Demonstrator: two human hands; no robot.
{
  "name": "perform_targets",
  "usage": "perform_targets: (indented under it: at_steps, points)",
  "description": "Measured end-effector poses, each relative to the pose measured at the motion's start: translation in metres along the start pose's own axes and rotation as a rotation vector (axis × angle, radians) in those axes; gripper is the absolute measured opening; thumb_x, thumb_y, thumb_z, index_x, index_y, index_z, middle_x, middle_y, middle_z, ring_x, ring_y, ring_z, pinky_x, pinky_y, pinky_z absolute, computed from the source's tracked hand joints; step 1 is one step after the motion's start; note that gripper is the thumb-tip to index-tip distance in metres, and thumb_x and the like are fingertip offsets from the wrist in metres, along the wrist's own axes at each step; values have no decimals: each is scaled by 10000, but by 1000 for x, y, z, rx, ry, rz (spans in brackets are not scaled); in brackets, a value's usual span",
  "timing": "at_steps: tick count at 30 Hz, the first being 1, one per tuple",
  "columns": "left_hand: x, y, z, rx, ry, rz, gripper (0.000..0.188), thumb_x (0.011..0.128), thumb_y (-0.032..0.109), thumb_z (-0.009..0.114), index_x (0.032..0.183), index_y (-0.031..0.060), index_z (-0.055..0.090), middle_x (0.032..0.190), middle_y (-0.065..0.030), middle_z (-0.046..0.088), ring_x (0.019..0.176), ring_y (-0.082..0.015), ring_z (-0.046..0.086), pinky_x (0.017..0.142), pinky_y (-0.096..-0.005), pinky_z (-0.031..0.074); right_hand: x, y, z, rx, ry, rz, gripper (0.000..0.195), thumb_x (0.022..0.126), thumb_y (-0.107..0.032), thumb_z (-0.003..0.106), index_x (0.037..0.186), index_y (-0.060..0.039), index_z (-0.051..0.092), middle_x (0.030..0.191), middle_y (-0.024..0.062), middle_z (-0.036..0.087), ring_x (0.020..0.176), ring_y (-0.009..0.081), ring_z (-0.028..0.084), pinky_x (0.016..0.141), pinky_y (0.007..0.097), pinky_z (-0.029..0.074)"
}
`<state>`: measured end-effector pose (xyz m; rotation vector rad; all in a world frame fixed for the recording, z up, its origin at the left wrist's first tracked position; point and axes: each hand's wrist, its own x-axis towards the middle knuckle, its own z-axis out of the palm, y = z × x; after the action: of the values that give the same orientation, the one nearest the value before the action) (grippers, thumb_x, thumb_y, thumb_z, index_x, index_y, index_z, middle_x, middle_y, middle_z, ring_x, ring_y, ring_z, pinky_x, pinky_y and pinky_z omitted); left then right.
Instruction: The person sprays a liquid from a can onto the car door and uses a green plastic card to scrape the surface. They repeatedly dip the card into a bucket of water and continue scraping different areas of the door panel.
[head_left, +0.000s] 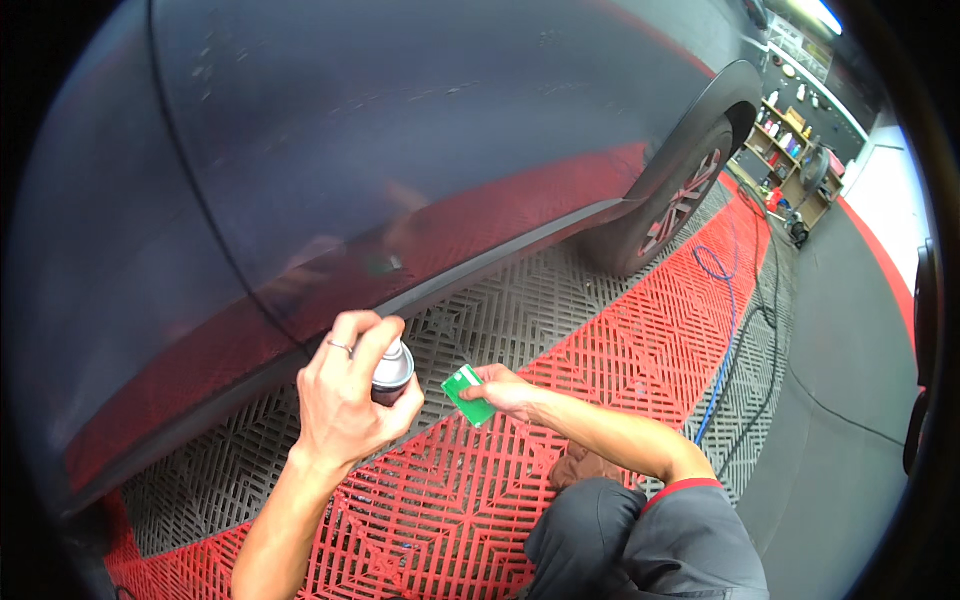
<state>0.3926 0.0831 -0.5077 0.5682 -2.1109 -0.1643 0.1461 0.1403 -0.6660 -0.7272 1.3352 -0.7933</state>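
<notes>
My left hand (346, 394) is wrapped around an aerosol spray can (393, 369), with a finger on the nozzle at its top. To the right and a little lower, my right hand (507, 391) pinches a green plastic card (471, 397) between thumb and fingers. Both hands are in front of the lower side of a dark car, apart from its surface. The car's door panel (420, 142) carries several pale scuffs and scratches, and it reflects the hands and the red floor. A dark sill strip (495, 251) runs along the panel's bottom edge.
Red and grey slatted floor tiles (622, 345) lie beneath me. A wheel (667, 210) stands at the upper right. Blue hose (724, 360) and dark cables (766, 375) trail along the floor. Shelves (784, 154) hold several bottles at the back, beside a fan (814, 169).
</notes>
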Motion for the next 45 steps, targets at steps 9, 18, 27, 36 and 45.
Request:
perform_targets:
  at_steps: [9, 18, 27, 36, 45]
  points:
    - [192, 82, 37, 123, 381, 267, 515, 626, 14, 786, 1123, 53, 656, 990, -158, 662, 744, -302, 699, 635, -360, 582, -31, -74, -141, 113, 100, -198, 225, 928, -67, 657, 1144, -17, 696, 1006, 80, 733, 874, 158, 695, 766, 311, 568]
    - [361, 179, 78, 167, 437, 457, 443, 642, 31, 770, 1068, 75, 657, 958, -105, 652, 794, -271, 678, 708, -359, 567, -72, -111, -236, 338, 126, -359, 231, 932, -54, 647, 1158, -23, 680, 975, 51, 727, 826, 135, 676, 767, 302, 553]
    - [447, 227, 90, 203, 464, 430, 411, 724, -7, 740, 1115, 33, 618, 896, -73, 680, 818, -147, 670, 767, -298, 563, -107, -108, -294, 326, 322, -490, 163, 913, -18, 668, 1071, -21, 709, 909, 27, 721, 772, 105, 671, 702, 293, 559]
    - [449, 232, 145, 195, 321, 420, 405, 686, 74, 763, 1067, 59, 627, 930, -108, 670, 834, -232, 678, 797, -337, 547, -132, -120, -311, 213, 346, -724, 109, 914, -15, 687, 1020, 9, 695, 896, 27, 710, 785, 81, 642, 718, 279, 549]
    - [479, 250, 173, 154, 210, 427, 412, 698, 136, 761, 1077, 61, 618, 925, -128, 685, 849, -295, 667, 832, -362, 545, -142, -117, -318, 224, 396, -808, 93, 920, -19, 688, 1007, 15, 690, 893, 26, 706, 778, 74, 628, 704, 278, 542]
